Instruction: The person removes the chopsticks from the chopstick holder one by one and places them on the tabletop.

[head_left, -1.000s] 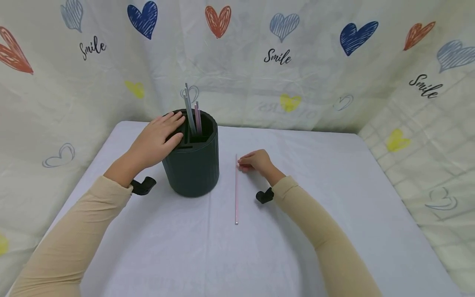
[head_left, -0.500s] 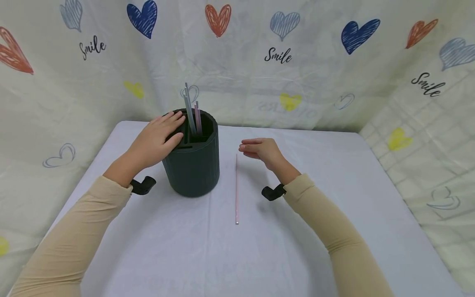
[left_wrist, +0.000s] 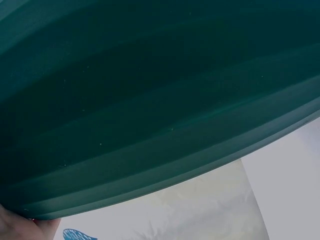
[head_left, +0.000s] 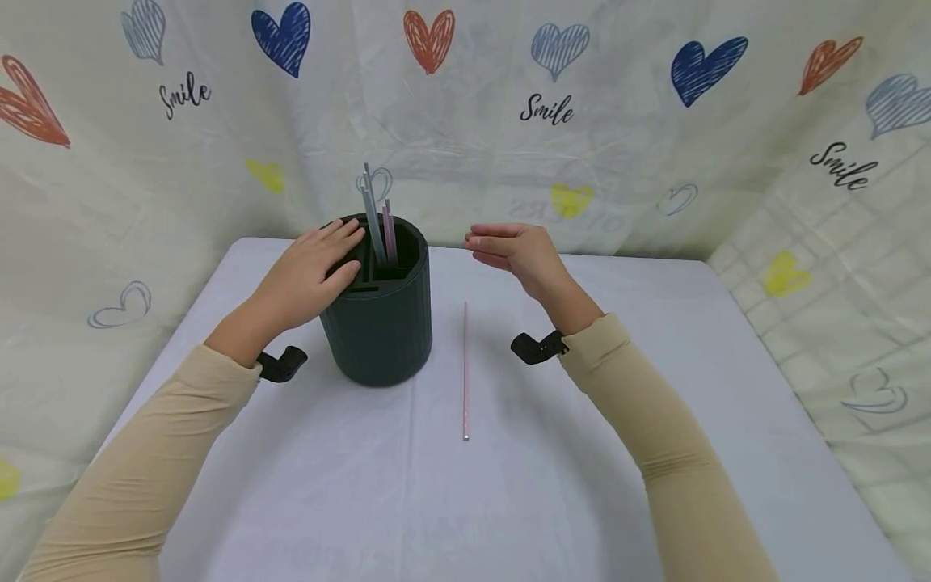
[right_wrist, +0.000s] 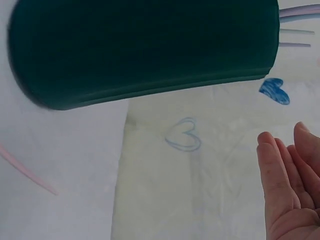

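Note:
A dark green ribbed pen holder [head_left: 378,331] with a divided top stands upright on the table. Across the left part of its top rests my left hand [head_left: 309,263], fingers extended over the rim. Several thin blue-grey and pink sticks [head_left: 378,230] lean in its right-hand compartment. My right hand [head_left: 524,255] is in the air to the right of the holder, fingers straight and together, holding nothing; the right wrist view shows its thumb [right_wrist: 305,140] apart from the fingers. Below it a thin pink straw-like stick [head_left: 466,372] lies lengthwise on the table.
A white cloth covers the table [head_left: 465,509]. Close behind its far edge hangs a pale curtain [head_left: 465,145] printed with hearts and words, which also runs along both sides. A black wrist camera [head_left: 538,347] sticks out from the right sleeve, another [head_left: 284,364] from the left.
My right hand has let go of the pink stick's far end and risen up and away from the table. The stick stays lying there, and my left hand has not moved.

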A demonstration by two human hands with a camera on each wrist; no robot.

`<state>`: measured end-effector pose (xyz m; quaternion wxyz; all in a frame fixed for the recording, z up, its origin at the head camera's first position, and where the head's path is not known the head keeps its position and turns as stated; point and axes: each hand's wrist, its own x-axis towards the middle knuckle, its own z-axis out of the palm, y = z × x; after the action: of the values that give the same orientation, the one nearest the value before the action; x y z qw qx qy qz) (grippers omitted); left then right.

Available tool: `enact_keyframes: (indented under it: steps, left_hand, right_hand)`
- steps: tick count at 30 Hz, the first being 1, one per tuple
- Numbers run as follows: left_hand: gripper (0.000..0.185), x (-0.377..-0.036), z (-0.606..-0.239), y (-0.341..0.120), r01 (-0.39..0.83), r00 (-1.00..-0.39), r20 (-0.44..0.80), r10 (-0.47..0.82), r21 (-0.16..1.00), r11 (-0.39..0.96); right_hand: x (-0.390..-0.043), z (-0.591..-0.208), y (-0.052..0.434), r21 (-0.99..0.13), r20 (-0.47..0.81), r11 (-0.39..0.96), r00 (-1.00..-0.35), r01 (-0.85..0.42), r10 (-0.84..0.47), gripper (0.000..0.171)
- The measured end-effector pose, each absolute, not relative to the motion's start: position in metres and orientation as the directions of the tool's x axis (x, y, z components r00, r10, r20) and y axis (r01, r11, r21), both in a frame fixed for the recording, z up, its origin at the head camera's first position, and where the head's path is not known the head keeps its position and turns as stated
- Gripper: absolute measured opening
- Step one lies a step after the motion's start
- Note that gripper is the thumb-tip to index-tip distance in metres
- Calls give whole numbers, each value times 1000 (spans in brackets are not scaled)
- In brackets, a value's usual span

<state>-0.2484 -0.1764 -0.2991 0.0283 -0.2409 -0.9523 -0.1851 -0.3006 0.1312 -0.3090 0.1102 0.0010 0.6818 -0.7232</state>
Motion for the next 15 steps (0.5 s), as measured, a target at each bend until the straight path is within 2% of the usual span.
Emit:
enact_keyframes:
  steps: [15]
  left_hand:
    - [57,-248,-299,-177,468,-883,142,448,338,816]
  right_hand:
    - [-298,-278,99,-1000,-25,3,-951,25,-307,36]
